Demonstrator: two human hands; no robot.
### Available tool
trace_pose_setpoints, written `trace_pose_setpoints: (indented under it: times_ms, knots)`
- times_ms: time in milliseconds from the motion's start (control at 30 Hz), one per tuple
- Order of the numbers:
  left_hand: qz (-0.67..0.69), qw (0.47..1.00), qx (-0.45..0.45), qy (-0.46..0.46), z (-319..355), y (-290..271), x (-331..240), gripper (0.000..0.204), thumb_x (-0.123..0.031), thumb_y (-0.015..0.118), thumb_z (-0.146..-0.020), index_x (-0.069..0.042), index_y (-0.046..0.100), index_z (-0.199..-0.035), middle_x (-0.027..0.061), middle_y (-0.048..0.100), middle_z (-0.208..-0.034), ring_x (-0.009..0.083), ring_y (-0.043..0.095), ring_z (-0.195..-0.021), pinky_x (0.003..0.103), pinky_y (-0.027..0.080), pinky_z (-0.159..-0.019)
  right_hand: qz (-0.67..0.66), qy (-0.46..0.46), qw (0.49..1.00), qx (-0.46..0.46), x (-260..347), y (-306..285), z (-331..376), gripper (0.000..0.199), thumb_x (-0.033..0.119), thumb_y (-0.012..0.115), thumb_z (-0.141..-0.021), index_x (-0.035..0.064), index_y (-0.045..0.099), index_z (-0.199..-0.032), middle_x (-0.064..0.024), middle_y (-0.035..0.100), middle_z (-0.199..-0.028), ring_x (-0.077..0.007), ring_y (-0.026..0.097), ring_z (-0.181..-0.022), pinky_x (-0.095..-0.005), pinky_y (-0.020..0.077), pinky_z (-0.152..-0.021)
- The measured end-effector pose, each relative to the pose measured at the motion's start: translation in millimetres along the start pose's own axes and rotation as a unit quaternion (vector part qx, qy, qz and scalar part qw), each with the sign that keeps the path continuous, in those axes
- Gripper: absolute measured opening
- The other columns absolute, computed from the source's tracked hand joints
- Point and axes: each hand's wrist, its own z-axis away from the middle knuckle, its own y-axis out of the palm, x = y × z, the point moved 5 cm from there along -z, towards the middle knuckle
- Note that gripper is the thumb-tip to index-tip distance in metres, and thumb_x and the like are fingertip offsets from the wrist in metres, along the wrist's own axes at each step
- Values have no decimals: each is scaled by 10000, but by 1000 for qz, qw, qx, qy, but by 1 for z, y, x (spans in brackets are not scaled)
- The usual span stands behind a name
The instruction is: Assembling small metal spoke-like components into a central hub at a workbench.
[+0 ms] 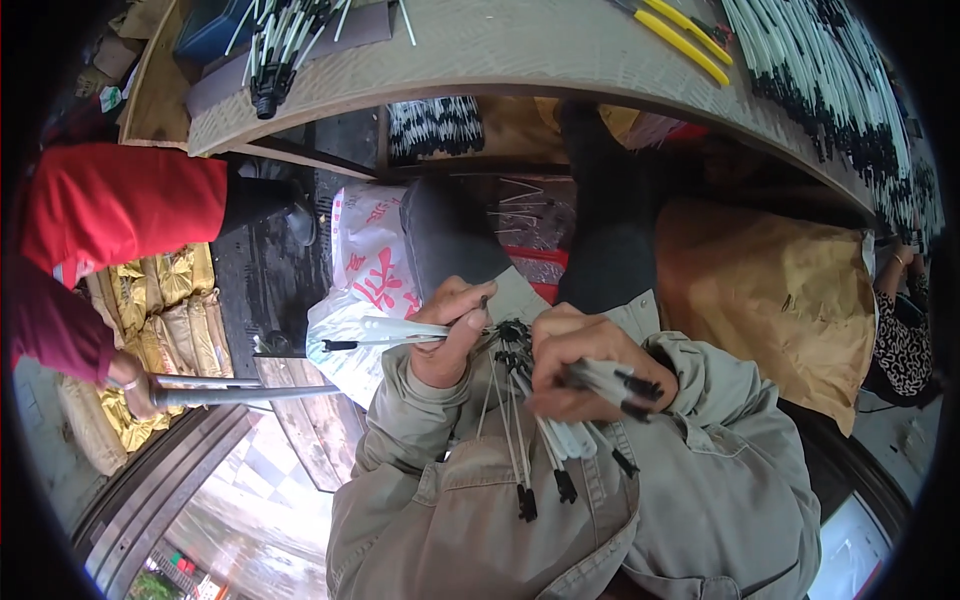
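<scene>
My left hand (450, 335) is closed on a few thin white rods with black ends (385, 328), which stick out to the left. A small dark tip shows between its thumb and finger. To its right, my right hand (590, 358) is wrapped round a bunch of similar white rods (610, 378), partly smeared by motion, their black ends pointing right. Between and below the hands, more loose rods with black ends (527, 440) lie over the front of my beige jacket, with a cluster of black tips (512, 340) near my fingers.
A curved wooden table (480, 60) spans the far side, bearing yellow-handled pliers (685, 40), a rod bundle (275, 70) and a large rod pile (820, 80). A white plastic bag (350, 270) and brown sack (770, 300) flank my legs. At left, another person's hand (140, 390) grips a bar.
</scene>
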Motion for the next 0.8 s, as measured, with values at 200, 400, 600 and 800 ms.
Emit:
trace_pose_setpoints:
  times_ms: [200,400,600,800]
  knots:
    - [-65,998,9,12,-2,19,-10,296,34,564,-796,0,610,-1086,73,550,-808,131,485,-691,239,387,-620,-43,46,985,-160,-11,-11,4,152,44,681,-723,21,537,-681,-22,481,-670,-116,455,-607,-255,349,-528]
    - [-60,998,-23,-13,2,19,-11,310,42,559,-797,-6,605,-1100,81,549,-821,124,491,-687,241,397,-614,-18,4,984,-176,-10,-10,3,153,26,672,-723,22,527,-674,-20,476,-667,-114,452,-606,-257,357,-527]
    - [-104,994,-16,23,0,19,-13,325,60,551,-794,-12,603,-1107,82,542,-831,128,494,-687,238,404,-613,-12,7,984,-176,-10,-9,1,163,20,671,-712,26,515,-664,-20,464,-661,-123,446,-606,-264,353,-532]
    - [-116,993,-12,2,3,22,-14,336,67,557,-781,-21,612,-1101,96,557,-810,151,515,-697,244,413,-619,-4,6,982,-188,-11,-10,3,163,25,670,-707,31,515,-659,-21,462,-666,-128,442,-602,-265,351,-535]
